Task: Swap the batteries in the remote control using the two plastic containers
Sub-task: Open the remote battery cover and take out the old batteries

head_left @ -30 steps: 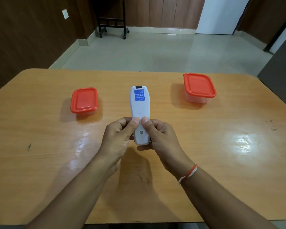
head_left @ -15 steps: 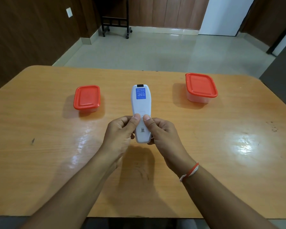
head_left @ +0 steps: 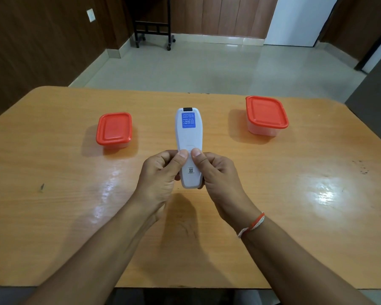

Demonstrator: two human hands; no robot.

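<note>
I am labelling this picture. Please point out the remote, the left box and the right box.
remote (head_left: 187, 137): head view, middle of its white back.
left box (head_left: 114, 127): head view, centre of its red lid.
right box (head_left: 266, 111): head view, centre of its red lid.

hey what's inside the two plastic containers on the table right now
Cannot tell. Both the left container and the right container have their orange lids shut, and the sides reveal no contents. Both hands, left hand and right hand, grip the remote.
</note>
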